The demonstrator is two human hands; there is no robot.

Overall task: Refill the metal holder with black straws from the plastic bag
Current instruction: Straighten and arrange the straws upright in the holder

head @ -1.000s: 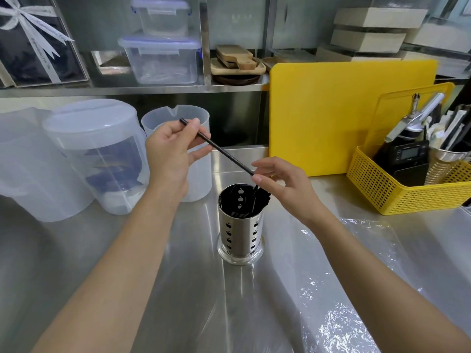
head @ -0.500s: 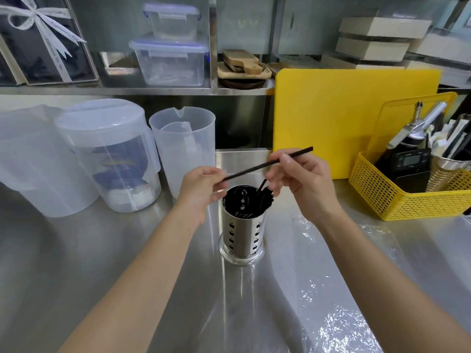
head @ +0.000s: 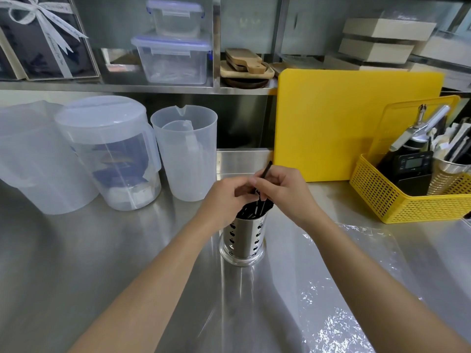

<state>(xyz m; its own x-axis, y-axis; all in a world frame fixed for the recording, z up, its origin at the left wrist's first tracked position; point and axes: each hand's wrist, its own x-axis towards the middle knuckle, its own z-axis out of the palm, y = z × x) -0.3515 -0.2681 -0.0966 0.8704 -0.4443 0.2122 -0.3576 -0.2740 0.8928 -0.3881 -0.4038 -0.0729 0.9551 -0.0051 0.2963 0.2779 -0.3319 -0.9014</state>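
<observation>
The perforated metal holder (head: 243, 244) stands upright on the steel counter, with several black straws (head: 252, 211) inside it. Both hands meet just above its rim. My right hand (head: 285, 192) pinches a single black straw (head: 265, 169) that stands nearly upright, its top end poking out above the fingers and its lower end going down into the holder. My left hand (head: 226, 197) is curled at the holder's left rim, fingertips touching the same straw. The clear plastic bag (head: 356, 289) lies flat on the counter to the right, under my right forearm.
Three translucent plastic jugs (head: 186, 154) stand at the back left. A yellow cutting board (head: 351, 123) leans against the back wall, and a yellow basket (head: 407, 200) with tools sits at the right. A shelf above holds plastic boxes (head: 173, 57) and wooden boards.
The straw went from slanting across both hands to nearly upright with its lower end in the holder. My left hand dropped from beside the jug to the holder's rim.
</observation>
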